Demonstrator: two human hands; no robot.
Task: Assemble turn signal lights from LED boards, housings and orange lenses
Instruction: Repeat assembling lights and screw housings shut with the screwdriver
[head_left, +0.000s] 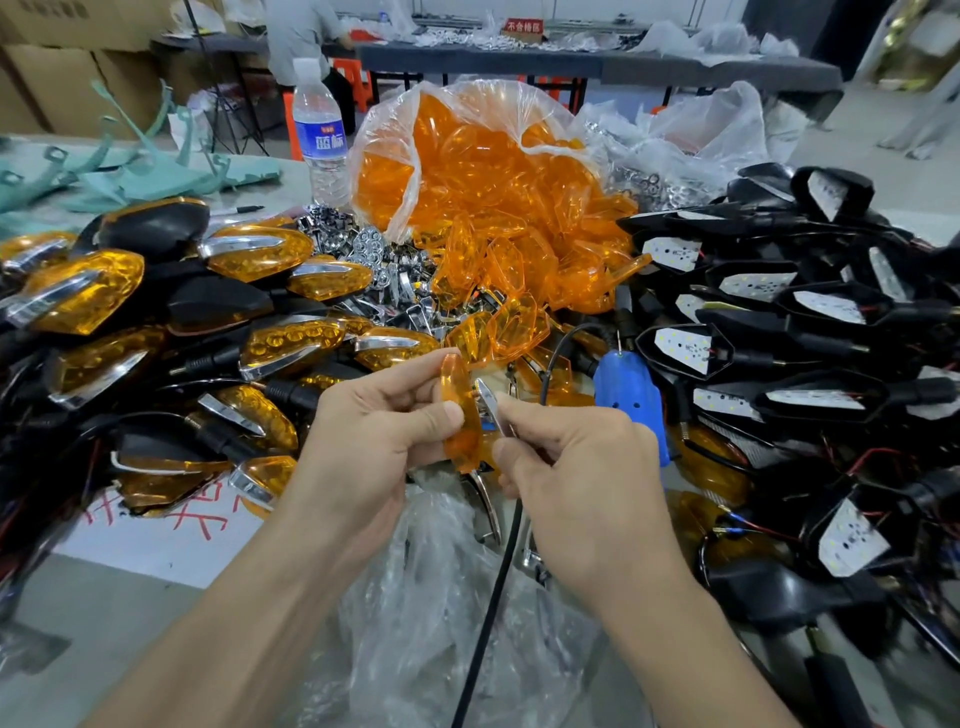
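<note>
Orange lens (458, 415) is standing on its edge between the two hands, just in front of the blue tool (631, 400). Left hand (374, 441) is pinching the lens, with the thumb pressing on its near face and the other fingers curling behind it. Right hand (576, 462) is pinching a chrome trim piece (491, 402) against the right edge of the lens. Finished lights (171, 322) are crowding the table left of the lens, and black housings with white LED boards (779, 332) are filling the right side. Behind it, a bag of lenses (467, 171) is spilling. Only crumpled clear plastic (441, 597) is lying below the hands, leaving little free room.
</note>
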